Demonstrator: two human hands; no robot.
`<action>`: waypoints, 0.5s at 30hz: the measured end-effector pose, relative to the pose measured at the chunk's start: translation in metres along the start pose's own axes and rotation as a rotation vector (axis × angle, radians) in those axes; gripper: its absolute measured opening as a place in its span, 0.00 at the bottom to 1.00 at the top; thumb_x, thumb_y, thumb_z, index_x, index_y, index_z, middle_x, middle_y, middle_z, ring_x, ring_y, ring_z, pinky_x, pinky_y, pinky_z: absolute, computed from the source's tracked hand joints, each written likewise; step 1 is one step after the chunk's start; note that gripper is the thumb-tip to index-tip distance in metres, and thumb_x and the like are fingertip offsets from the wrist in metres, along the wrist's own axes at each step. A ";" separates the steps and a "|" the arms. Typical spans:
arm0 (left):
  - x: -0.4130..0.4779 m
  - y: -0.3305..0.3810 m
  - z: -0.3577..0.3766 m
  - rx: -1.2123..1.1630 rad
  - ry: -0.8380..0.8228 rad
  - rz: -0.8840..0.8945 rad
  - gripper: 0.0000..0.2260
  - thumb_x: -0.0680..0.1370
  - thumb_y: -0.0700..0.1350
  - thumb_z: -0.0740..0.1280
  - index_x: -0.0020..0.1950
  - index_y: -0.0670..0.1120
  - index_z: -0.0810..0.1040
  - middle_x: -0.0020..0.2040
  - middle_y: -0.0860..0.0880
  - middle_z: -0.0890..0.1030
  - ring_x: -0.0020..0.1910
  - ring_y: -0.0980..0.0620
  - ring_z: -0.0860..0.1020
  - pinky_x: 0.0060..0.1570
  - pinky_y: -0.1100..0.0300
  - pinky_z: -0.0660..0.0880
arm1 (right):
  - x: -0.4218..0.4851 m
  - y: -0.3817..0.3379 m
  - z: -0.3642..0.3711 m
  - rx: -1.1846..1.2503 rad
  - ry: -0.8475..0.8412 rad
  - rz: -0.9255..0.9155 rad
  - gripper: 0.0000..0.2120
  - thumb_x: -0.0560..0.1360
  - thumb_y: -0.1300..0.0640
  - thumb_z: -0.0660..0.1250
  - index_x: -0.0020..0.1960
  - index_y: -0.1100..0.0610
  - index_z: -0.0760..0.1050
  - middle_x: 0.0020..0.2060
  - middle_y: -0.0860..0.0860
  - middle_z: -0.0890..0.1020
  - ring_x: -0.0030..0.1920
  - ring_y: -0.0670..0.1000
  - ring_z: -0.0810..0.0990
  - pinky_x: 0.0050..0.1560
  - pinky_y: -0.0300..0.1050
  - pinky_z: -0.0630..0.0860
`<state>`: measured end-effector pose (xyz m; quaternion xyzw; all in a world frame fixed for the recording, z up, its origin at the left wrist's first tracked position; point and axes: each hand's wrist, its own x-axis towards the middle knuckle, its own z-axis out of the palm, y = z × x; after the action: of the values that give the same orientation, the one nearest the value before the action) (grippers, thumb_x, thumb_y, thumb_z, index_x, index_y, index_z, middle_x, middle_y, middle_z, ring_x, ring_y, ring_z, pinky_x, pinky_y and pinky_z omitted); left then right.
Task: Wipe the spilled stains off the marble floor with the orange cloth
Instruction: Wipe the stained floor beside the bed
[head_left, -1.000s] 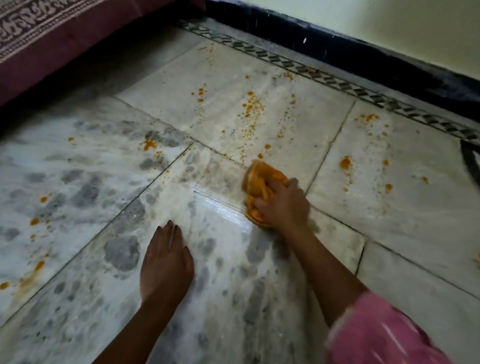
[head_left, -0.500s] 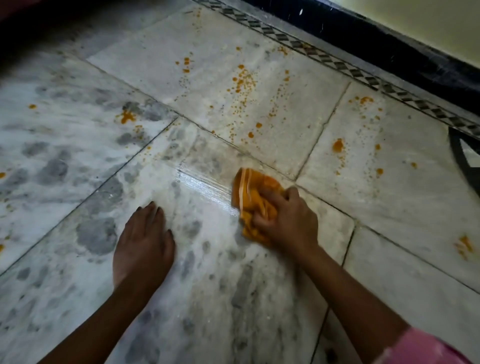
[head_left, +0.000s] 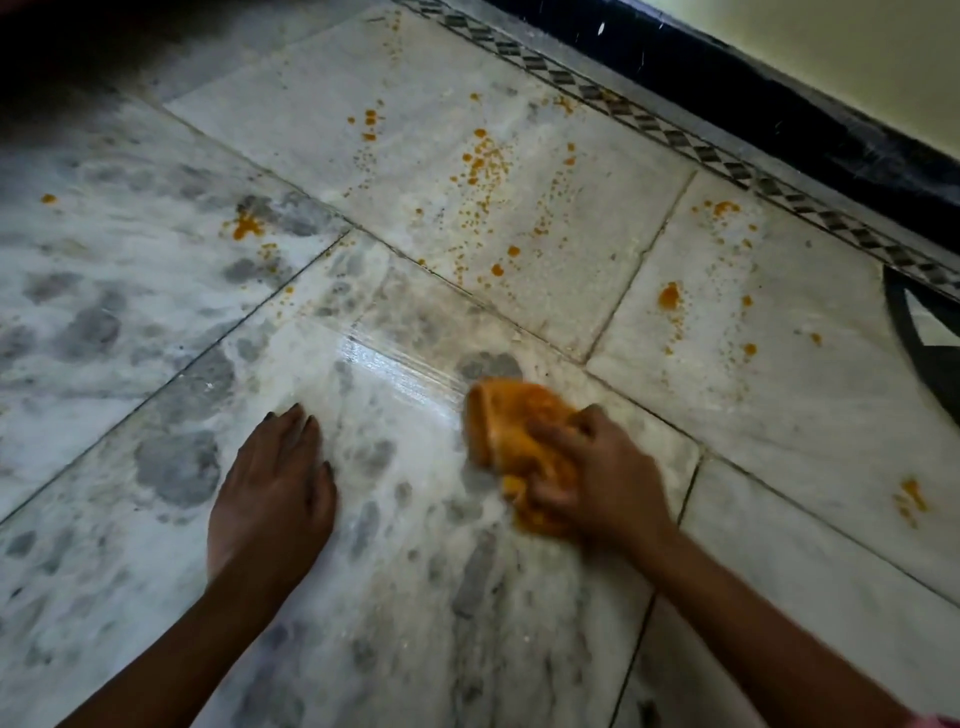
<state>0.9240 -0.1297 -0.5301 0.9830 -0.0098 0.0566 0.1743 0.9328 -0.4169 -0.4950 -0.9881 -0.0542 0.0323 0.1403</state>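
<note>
1. Cloth (head_left: 511, 436) sits bunched under my right hand (head_left: 602, 473), fingers curled tight over it and pressing it to the floor (head_left: 779, 415), so the wad scrubs rather than slides.
2. Left hand (head_left: 270, 493) lies flat and empty, just left of the grip, likely propping my weight.
3. A wet streak (head_left: 395, 364) runs just beyond the cloth. Stains (head_left: 483, 161) lie farther ahead, more to the right (head_left: 670, 296) and far left (head_left: 244, 226); I judge most wiping remains.
</note>
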 end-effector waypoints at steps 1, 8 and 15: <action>0.000 0.000 -0.001 -0.003 -0.005 -0.001 0.24 0.75 0.48 0.52 0.61 0.35 0.76 0.63 0.37 0.75 0.63 0.38 0.72 0.59 0.46 0.70 | 0.011 0.014 -0.003 -0.025 -0.003 0.092 0.32 0.63 0.30 0.60 0.66 0.38 0.69 0.52 0.52 0.72 0.48 0.55 0.76 0.39 0.43 0.69; -0.001 0.002 -0.006 -0.024 -0.026 -0.009 0.23 0.74 0.47 0.53 0.60 0.36 0.77 0.62 0.38 0.76 0.62 0.39 0.74 0.58 0.48 0.71 | 0.151 -0.062 0.016 0.033 0.041 0.303 0.28 0.68 0.37 0.66 0.65 0.45 0.70 0.62 0.58 0.68 0.58 0.63 0.72 0.54 0.55 0.71; -0.010 -0.019 -0.025 0.014 -0.123 0.052 0.22 0.74 0.48 0.54 0.58 0.37 0.78 0.59 0.39 0.78 0.58 0.40 0.77 0.51 0.46 0.76 | 0.056 -0.121 0.034 -0.008 -0.014 -0.236 0.25 0.67 0.38 0.66 0.62 0.45 0.73 0.56 0.58 0.73 0.51 0.61 0.75 0.47 0.50 0.72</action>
<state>0.9122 -0.1037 -0.5143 0.9853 -0.0459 0.0004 0.1648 0.9736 -0.2859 -0.4965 -0.9751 -0.1711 0.0225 0.1390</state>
